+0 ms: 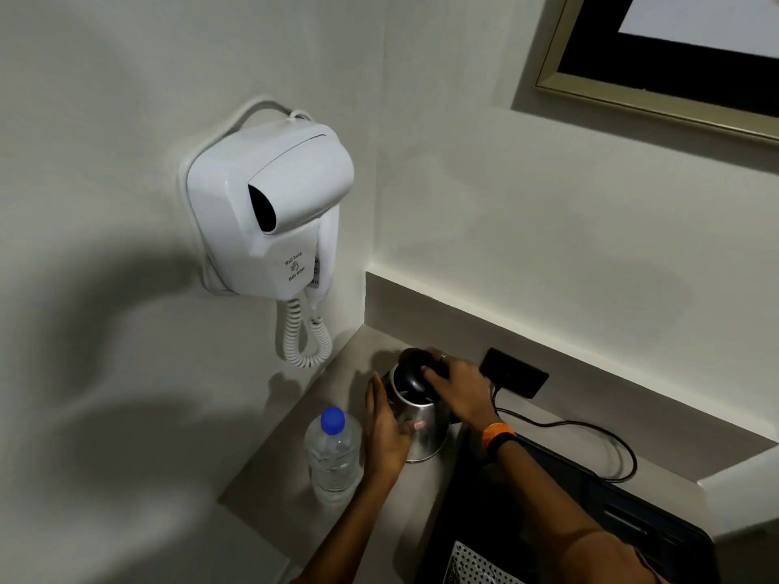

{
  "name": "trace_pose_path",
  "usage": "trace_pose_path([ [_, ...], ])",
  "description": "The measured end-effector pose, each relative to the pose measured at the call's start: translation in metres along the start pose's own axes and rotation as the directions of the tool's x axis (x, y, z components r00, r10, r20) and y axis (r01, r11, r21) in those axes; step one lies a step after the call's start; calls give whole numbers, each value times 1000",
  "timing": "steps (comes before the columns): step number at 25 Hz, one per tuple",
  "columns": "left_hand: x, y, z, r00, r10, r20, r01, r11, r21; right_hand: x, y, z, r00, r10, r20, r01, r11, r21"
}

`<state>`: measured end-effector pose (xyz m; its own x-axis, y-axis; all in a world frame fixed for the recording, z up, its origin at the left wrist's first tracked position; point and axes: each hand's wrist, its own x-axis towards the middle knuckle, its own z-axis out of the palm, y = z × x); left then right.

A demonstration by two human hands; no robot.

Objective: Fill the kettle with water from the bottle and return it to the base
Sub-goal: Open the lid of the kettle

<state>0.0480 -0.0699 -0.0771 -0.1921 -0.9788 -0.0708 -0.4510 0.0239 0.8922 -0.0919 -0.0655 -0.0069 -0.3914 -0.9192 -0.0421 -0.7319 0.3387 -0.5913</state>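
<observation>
I'm standing over the corner of the counter [269, 478] and both my hands are on the kettle [425, 432]. It's a small steel one, sitting upright on the counter near the back wall, its black lid [415, 375] tipped up and open so the dark mouth is showing. My right hand [457, 387] is wrapping around the black handle at the top, fingers curled tight on it, a ring showing on one finger and an orange band [497, 434] sitting at my wrist. My left hand [385, 432] is pressing flat against the kettle's left side, palm on the steel, fingers spread and steadying rather than clenching; I'm seeing my own fingertips mirrored in the metal. Whether the kettle is resting on its base I can't tell, since my hands and the body are covering the bottom. The water bottle [333, 457] is standing upright just to the left of my left hand, blue cap [333, 419] on, clear and looking full. A black cord [590, 436] is trailing off to the right from behind the kettle, near a black wall socket [514, 373]. Up on the left wall a white hair dryer [269, 208] is hanging in its holder, coiled cable dangling below it.
</observation>
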Motion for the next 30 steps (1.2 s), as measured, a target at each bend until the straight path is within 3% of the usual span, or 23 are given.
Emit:
trace_pose_path([
  [2, -4, 9, -5, 1000, 23, 12, -24, 998, 51, 2, 6, -10, 999, 27, 22, -32, 962, 270],
  [4, -19, 24, -11, 996, 94, -2, -93, 988, 125, 0, 15, -22, 996, 68, 60, -89, 850, 520],
  [6, -40, 44, -22, 970, 234, -60, -226, 968, 113, -2, 27, -31, 991, 81, 106, -131, 735, 665],
  [8, -61, 57, -45, 871, 450, -196, -441, 893, 92, -4, 35, -37, 990, 30, 137, -121, 675, 728],
  [9, -67, 59, -60, 774, 564, -290, -547, 825, 143, -4, 37, -37, 990, 13, 138, -111, 672, 732],
  [11, -71, 56, -90, 598, 675, -432, -604, 734, 311, -2, 40, -34, 992, 11, 129, -102, 678, 728],
  [12, -71, 51, -104, 587, 672, -451, -581, 738, 343, -2, 41, -32, 992, 10, 123, -98, 677, 729],
  [13, -69, 46, -116, 624, 646, -439, -559, 762, 328, 0, 42, -30, 994, 6, 113, -87, 674, 733],
  [14, -69, 39, -124, 705, 594, -387, -538, 804, 254, 0, 44, -28, 994, 4, 105, -81, 669, 739],
  [16, -69, 24, -134, 864, 460, -202, -470, 883, 1, 1, 45, -26, 995, 14, 95, -81, 660, 747],
  [17, -67, 17, -136, 897, 420, -138, -436, 894, -108, 1, 46, -26, 995, 20, 94, -83, 658, 748],
  [22, -55, 9, -127, 951, 245, -189, -299, 884, -360, 3, 50, -25, 996, -13, 91, -60, 655, 753],
  [25, -54, 15, -119, 942, 210, -262, -290, 902, -319, 2, 48, -24, 996, -19, 85, -53, 652, 757],
  [30, -54, 26, -107, 889, 348, -299, -410, 895, -177, 3, 48, -24, 996, 0, 88, -67, 653, 755],
])
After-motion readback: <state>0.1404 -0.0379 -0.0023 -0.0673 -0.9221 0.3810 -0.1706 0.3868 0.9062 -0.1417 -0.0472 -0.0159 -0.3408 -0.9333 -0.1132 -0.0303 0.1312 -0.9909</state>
